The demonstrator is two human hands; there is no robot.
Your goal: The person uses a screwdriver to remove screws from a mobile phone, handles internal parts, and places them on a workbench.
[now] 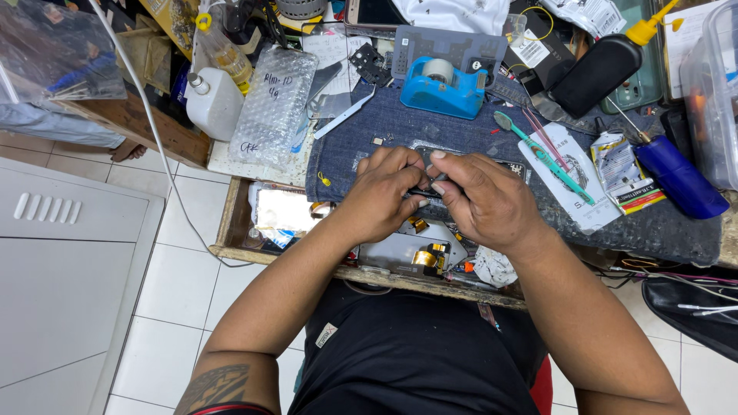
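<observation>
A dark blue denim cloth (400, 131) covers the cluttered workbench, and on it, near its front edge, lies a thin black rectangular device (469, 164), mostly hidden beneath both hands so that only its far rim and right end show. The left hand (380, 192) comes in from the lower left with its forearm angled up across the body, knuckles raised and fingers curled down onto the device's near edge, pinching it. The right hand (480, 198) reaches in from the lower right, wrist bent, with its fingertips (438, 187) meeting those of the left hand over the middle of the device and pressed closed on it. What the fingertips pinch between them is too small to tell. Behind the hands stands a bright blue plastic tape dispenser (442, 92); to the right a deep blue cylindrical bottle (680, 177) lies on its side, and nearer the hands a slim teal-handled brush (542, 154) rests on a white paper packet (573, 180)
</observation>
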